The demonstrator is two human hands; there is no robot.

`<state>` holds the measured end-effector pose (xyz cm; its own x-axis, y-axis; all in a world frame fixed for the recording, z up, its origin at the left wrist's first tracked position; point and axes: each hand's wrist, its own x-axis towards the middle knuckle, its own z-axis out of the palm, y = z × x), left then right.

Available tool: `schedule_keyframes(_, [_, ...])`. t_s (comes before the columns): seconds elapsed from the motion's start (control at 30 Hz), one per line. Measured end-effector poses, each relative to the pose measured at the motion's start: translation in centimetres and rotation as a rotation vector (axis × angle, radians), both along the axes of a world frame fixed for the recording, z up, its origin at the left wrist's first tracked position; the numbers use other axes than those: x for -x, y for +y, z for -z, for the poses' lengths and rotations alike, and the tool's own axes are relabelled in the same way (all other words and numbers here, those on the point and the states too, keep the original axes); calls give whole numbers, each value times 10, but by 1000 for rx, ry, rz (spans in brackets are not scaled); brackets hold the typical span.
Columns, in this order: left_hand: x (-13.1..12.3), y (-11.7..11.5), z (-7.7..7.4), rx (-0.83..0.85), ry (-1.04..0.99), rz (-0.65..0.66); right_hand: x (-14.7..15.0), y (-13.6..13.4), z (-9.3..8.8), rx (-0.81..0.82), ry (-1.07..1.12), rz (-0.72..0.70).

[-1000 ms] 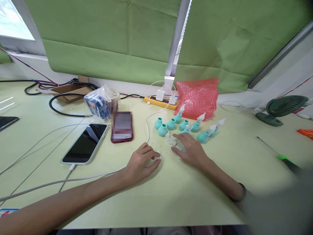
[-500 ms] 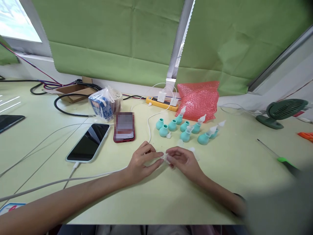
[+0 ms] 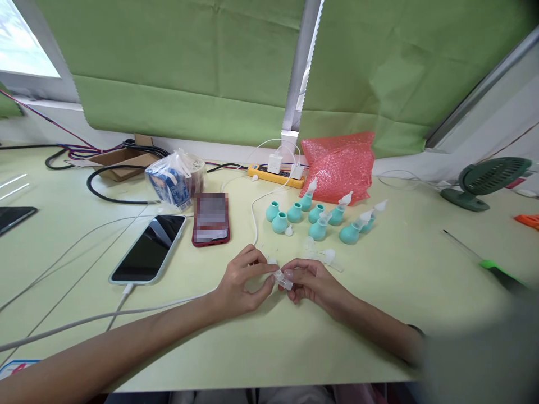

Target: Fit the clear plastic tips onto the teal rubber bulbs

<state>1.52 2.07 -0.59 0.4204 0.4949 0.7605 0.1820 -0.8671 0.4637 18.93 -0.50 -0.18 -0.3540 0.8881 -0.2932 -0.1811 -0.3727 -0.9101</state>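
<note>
My left hand [image 3: 243, 283] and my right hand [image 3: 310, 282] meet over the pale green table [image 3: 379, 292], fingertips pinched together on a small clear plastic piece [image 3: 283, 278]. Just beyond my right hand lie more clear plastic tips [image 3: 322, 256] loose on the table. Behind them stand several teal rubber bulbs [image 3: 295, 212]; some bulbs [image 3: 351, 231] carry clear nozzles, others are bare.
A phone [image 3: 148, 247] on a white cable and a red phone [image 3: 210, 218] lie left of the bulbs. A pink bubble-wrap bag [image 3: 339, 166], a yellow power strip [image 3: 275, 171] and a wrapped blue carton [image 3: 174, 179] sit at the back. A green-handled screwdriver [image 3: 484, 261] and a green fan [image 3: 488, 180] are right.
My right hand drew back from the loose tips near the bulbs and came to my left hand; both now pinch one clear piece between them.
</note>
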Motion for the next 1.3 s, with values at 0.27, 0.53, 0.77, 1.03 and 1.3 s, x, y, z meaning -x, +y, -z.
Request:
schedule_keyframes(0.27, [-1,0,-1,5,22,-12,-1,1,0,-4,4,-16])
schedule_keyframes(0.53, [-1,0,-1,-5,34,-2,0,1,-3,11,-9,-9])
schedule_keyframes(0.77, [0,-1,-1,-10,50,1,0,1,-4,7,-9,-16])
schedule_keyframes(1.03, [2,0,3,-72,129,22,-2,2,-2,5,8,-36])
schedule_keyframes(1.3, [0,0,5,-29,170,45,-4,2,-1,-20,59,-47])
